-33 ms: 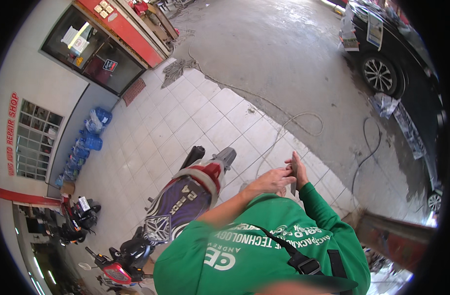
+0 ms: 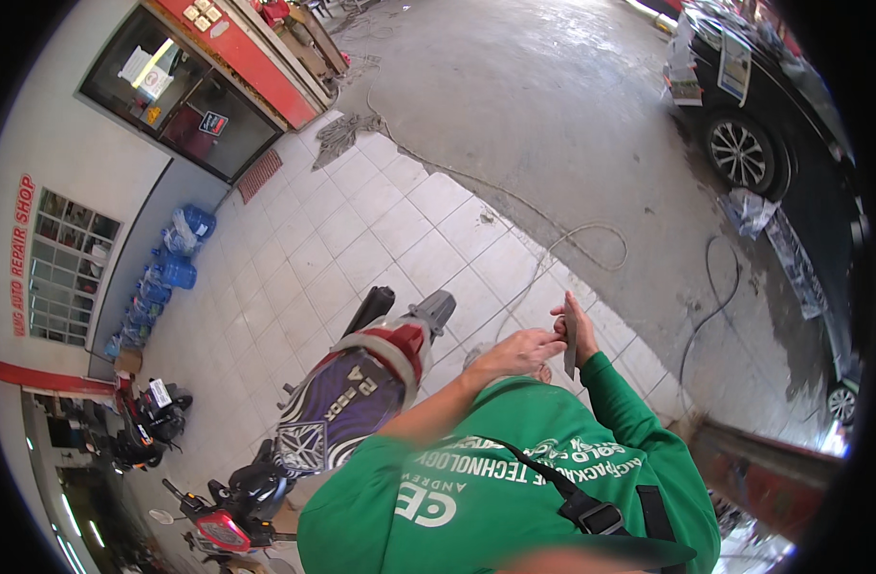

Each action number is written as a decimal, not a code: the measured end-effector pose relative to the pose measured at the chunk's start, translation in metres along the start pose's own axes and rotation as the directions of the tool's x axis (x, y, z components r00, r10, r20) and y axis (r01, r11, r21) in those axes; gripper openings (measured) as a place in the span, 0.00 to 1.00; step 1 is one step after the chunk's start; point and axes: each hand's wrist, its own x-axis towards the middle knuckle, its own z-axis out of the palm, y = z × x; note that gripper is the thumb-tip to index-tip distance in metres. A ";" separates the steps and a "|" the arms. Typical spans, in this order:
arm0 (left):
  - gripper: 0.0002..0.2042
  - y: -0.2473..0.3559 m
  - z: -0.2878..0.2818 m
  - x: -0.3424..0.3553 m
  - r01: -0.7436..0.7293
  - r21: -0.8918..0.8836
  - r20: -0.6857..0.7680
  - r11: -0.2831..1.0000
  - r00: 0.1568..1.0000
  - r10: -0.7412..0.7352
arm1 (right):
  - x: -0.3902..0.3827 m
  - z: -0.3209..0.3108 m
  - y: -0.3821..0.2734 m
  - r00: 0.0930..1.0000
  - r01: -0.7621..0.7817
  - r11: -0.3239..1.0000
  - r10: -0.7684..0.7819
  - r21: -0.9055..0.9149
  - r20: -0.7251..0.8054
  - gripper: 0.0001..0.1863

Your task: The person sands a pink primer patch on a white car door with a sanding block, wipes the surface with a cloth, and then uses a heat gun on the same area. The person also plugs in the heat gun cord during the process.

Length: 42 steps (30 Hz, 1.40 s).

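In front of my chest, my right hand (image 2: 585, 331) is closed round a thin, flat grey slab (image 2: 571, 346). The slab stands nearly edge-on, so its face and exact kind are hidden. My left hand (image 2: 522, 352) is held close beside it, fingers stretched toward the slab and the right hand's fingertips. Whether those fingers touch the slab I cannot tell. To the left of my left forearm stands a motorcycle (image 2: 357, 383) with a purple and black patterned seat and a red tail.
White floor tiles (image 2: 361, 239) meet grey concrete, with a loose hose (image 2: 514, 196) across the boundary. A black car (image 2: 792, 115) stands at the right. Blue water jugs (image 2: 178, 272) line the left wall. A second motorcycle (image 2: 151, 421) is at far left, and a rusty beam (image 2: 763, 469) at lower right.
My left hand's fingers have drawn back slightly to the left from the slab. My right hand keeps its hold, and the whole view has shifted a little.
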 end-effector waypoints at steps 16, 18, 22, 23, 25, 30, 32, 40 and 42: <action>0.22 -0.109 -0.405 0.352 0.124 0.268 -0.113 0.955 0.989 -0.097 | 0.334 -0.262 -0.133 0.964 -0.245 0.540 0.048 -0.805 -0.261 0.32; 0.23 -0.096 -0.475 0.420 0.065 0.434 -0.222 0.899 0.974 0.037 | 0.338 -0.224 -0.191 0.889 -0.425 0.712 0.215 -0.558 -0.403 0.39; 0.24 -0.011 -0.608 0.539 -0.049 0.370 -0.305 0.928 0.937 0.171 | 0.440 -0.246 -0.207 0.813 -0.461 0.866 0.324 -0.193 -0.484 0.39; 0.23 -0.013 -0.629 0.575 -0.122 0.351 -0.275 0.928 0.934 0.227 | 0.464 -0.270 -0.194 0.758 -0.466 0.884 0.372 -0.046 -0.536 0.39; 0.22 -0.023 -0.665 0.635 -0.152 0.399 -0.249 0.904 0.931 0.266 | 0.535 -0.231 -0.235 0.775 -0.503 0.862 0.412 -0.072 -0.480 0.38; 0.21 -0.179 -0.730 0.718 -0.117 0.154 -0.261 0.981 0.953 0.154 | 0.702 -0.191 -0.389 0.815 -0.529 0.809 0.402 -0.255 -0.417 0.37; 0.25 -0.278 -0.749 0.675 0.302 0.116 -0.417 0.946 0.879 -0.230 | 0.790 -0.173 -0.461 0.854 -0.502 0.786 0.385 -0.361 -0.350 0.36; 0.17 -0.342 -0.841 0.519 0.500 -0.862 -0.146 0.081 -0.093 -0.985 | 1.133 -0.063 -0.868 0.959 -0.016 0.639 -0.208 -0.769 -0.192 0.29; 0.16 -0.352 -0.855 0.543 0.356 -0.933 -0.145 0.062 -0.212 -0.966 | 1.209 -0.005 -0.965 0.972 0.141 0.582 -0.235 -0.801 0.000 0.27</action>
